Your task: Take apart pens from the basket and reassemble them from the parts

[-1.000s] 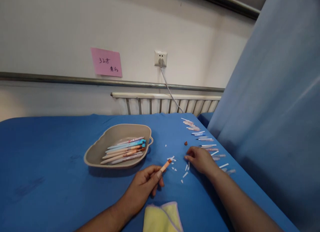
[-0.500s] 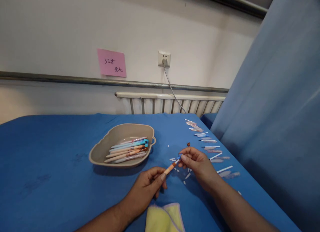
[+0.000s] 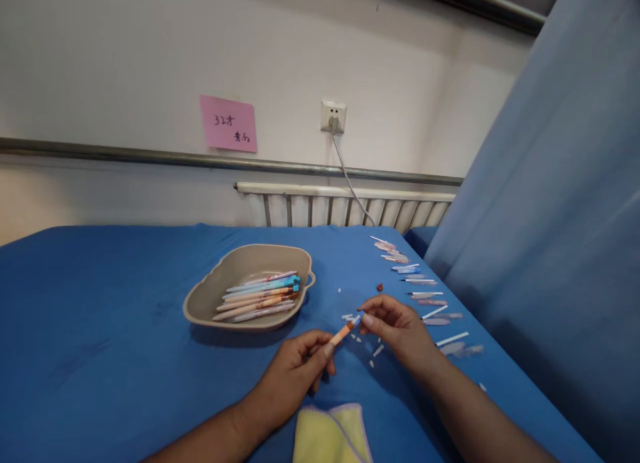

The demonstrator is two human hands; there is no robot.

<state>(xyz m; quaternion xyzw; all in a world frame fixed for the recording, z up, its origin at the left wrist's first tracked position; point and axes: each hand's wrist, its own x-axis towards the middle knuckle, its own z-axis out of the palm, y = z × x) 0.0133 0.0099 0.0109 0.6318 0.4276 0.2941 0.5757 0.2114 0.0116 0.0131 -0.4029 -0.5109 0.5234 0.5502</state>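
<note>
My left hand (image 3: pixel 305 363) is closed round the lower part of a peach-orange pen (image 3: pixel 341 334), which slants up to the right. At its upper end the pen has a brown-orange collar and a whitish section. There my right hand (image 3: pixel 395 323) pinches a small blue piece (image 3: pixel 359 316) between thumb and fingertips; it touches the pen's end. Small white bits (image 3: pixel 377 350) lie on the blue cloth below and around my right hand. Left of my hands, a grey-beige basin (image 3: pixel 200 303) holds several pens (image 3: pixel 260 296) in peach, light blue and pale colours.
Along the right edge of the blue-covered table (image 3: pixel 125 383) lie several groups of pen parts and white sticks (image 3: pixel 453 338). A small brown piece (image 3: pixel 380 287) sits behind my right hand. A folded yellow cloth (image 3: pixel 330 436) lies at the front. A blue curtain (image 3: pixel 560 216) hangs at right.
The view has shifted slightly, so the scene sits a little further right. My hands keep nearly the same grip on the pen and the blue piece.
</note>
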